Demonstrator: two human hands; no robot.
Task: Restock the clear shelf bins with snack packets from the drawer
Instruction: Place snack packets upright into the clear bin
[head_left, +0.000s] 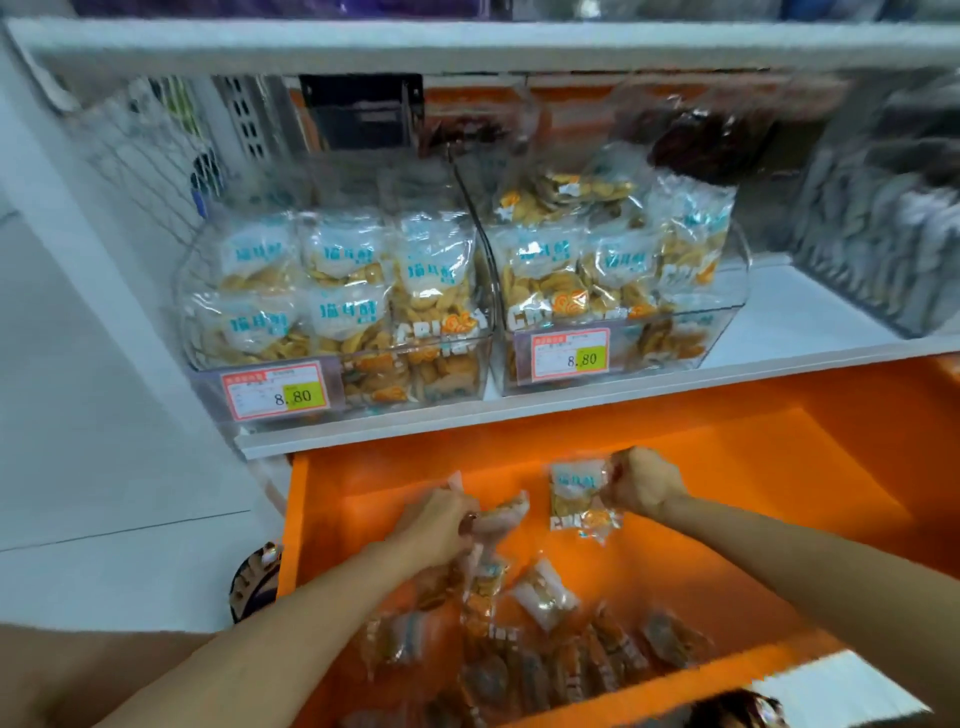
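Your left arm reaches over the orange drawer (727, 467). Your left hand (436, 525) is curled around a snack packet (501, 514). Your right arm is bent up at the wrist, and your right hand (641, 486) pinches a second packet (574, 499), holding it up. The clear bins (197, 322) sit on the shelf above.

I see the left bin (343, 402) and the right bin (722, 332) side by side on the shelf (789, 317). The drawer (737, 467) sits open below the shelf. Loose packets (545, 597) lie in it, near me.
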